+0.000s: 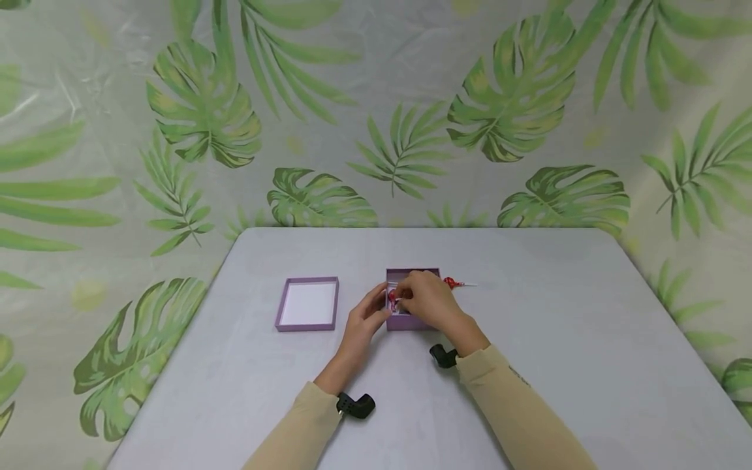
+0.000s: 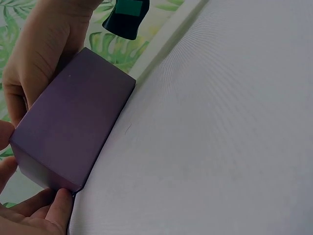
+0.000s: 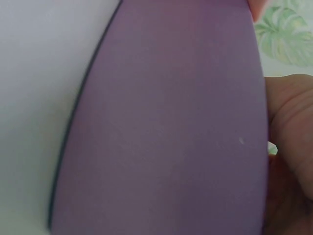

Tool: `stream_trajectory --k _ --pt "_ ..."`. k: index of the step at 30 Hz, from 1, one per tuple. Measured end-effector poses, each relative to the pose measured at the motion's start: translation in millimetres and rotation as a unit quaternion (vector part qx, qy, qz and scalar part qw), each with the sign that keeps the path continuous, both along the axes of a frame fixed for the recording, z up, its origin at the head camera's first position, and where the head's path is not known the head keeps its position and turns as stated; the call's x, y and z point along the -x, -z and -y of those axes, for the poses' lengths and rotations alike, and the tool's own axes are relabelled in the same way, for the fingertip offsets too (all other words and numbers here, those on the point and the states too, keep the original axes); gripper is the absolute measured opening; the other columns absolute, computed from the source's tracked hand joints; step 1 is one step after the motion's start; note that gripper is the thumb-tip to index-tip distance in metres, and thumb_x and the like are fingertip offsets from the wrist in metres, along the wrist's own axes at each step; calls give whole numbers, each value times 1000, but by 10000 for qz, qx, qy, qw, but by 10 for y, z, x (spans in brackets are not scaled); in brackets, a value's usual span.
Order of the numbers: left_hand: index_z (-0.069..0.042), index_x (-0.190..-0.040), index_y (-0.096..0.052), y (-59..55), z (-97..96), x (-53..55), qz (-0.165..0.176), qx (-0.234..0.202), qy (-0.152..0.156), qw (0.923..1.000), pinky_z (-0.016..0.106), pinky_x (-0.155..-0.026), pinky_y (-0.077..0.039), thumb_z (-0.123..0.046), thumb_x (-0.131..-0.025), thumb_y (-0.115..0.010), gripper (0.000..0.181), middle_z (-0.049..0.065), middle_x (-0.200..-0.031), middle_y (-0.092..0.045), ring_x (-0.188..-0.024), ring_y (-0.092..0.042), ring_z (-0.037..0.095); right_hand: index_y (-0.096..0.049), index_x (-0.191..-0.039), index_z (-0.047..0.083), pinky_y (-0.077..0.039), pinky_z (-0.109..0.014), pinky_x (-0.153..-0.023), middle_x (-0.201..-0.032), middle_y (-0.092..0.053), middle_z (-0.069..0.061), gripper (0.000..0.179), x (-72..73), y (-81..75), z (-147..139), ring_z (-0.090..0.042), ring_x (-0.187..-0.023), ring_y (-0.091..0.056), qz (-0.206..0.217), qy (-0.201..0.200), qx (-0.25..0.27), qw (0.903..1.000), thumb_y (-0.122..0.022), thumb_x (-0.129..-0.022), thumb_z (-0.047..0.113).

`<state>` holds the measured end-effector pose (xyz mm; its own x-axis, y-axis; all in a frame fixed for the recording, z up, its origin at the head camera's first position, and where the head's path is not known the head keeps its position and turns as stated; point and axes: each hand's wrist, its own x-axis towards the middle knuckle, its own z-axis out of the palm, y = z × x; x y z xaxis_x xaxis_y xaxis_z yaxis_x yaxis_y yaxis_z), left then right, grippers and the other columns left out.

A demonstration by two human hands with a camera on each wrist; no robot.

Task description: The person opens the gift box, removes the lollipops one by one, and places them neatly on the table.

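In the head view, my right hand point(image 1: 431, 300) reaches from above into an uncovered purple square cardboard box point(image 1: 405, 322) near the centre of the frame, thumb and finger brought together on the white stick of a red-wrapped round lollipop point(image 1: 392, 296); its head lies just left of my fingertips, and its stick seems to run rightward into the pinch (the tips are half hidden, so I judge that from the bit of white that shows). My left hand point(image 1: 360, 326), nearer that head, rests against the box's left wall with fingers extended and holds no candy. Just right of the box lies a second red-wrapped lollipop point(image 1: 452, 282), long axis across the frame, stick pointing right, on my right hand's side. The shallow purple lid with a white inside point(image 1: 305, 328) sits apart at centre left, and the smooth pale tabletop point(image 1: 587, 326) spreads out on both sides, backed by a leaf-printed sheet point(image 1: 399, 150). In the left wrist view, my left thumb touches the box's lower corner, with pale tabletop to the right. In the right wrist view, the purple wall fills the middle and hides my fingertips.
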<state>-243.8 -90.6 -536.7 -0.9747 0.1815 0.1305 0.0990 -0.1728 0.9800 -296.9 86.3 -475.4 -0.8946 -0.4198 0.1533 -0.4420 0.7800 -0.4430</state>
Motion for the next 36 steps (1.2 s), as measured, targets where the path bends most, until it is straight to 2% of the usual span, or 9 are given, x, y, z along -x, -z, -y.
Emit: stream_trajectory --k 1,5,12,17,23,29,36 --pt "-15 -153 -44 40 -6 15 4 33 -36 10000 50 -115 -33 -6 -101 -56 54 15 -155 -42 -143 -38 30 -80 -91 17 -50 -32 -67 -82 -64 7 6 -6 -11 -12 -13 -77 -56 -62 31 -22 10000 -79 -86 15" --pt "-19 -152 -47 42 -17 6 2 135 -133 9998 49 -114 -35 -9 -100 -58 54 12 -154 -44 -142 -40 27 -79 -90 18 -50 -33 -66 -81 -66 8 4 -26 -72 -60 -14 -77 -56 -393 157 -141 9990 -79 -86 18" --pt "-19 -153 -45 47 -34 -3 38 123 -65 9999 48 -114 -35 -8 -101 -56 55 14 -155 -43 -142 -40 27 -79 -93 18 -46 -33 -60 -77 -64 7 6 -77 -191 -163 -17 -73 -52 -672 517 -326 9959 -77 -88 17" --pt "-17 -153 -44 22 -13 -4 -20 200 -109 9997 49 -114 -35 -7 -101 -55 55 16 -155 -42 -142 -40 27 -80 -97 16 -45 -31 -56 -78 -65 5 12 -102 -266 -203 -17 -69 -52 -718 533 -110 9959 -73 -88 13" --pt "-20 -153 -45 7 5 -6 0 276 -94 9996 48 -114 -36 -10 -101 -56 54 14 -155 -43 -142 -41 24 -80 -94 14 -44 -29 -50 -75 -65 4 12 -160 -324 -232 -16 -63 -52 -804 645 94 9946 -72 -86 10" --pt "-18 -153 -44 28 8 -12 44 131 -36 9999 52 -115 -32 -10 -102 -56 54 16 -156 -40 -143 -38 29 -79 -93 14 -48 -29 -53 -80 -70 3 10 -211 -367 -289 -14 -66 -57 -770 692 358 9940 -73 -86 11" --pt "-17 -154 -44 11 -38 -7 59 199 -72 9998 49 -114 -36 -9 -102 -56 54 14 -155 -42 -141 -42 28 -79 -93 18 -47 -30 -58 -82 -71 5 10 -242 -429 -412 -14 -69 -58 -824 733 600 9921 -71 -88 13"
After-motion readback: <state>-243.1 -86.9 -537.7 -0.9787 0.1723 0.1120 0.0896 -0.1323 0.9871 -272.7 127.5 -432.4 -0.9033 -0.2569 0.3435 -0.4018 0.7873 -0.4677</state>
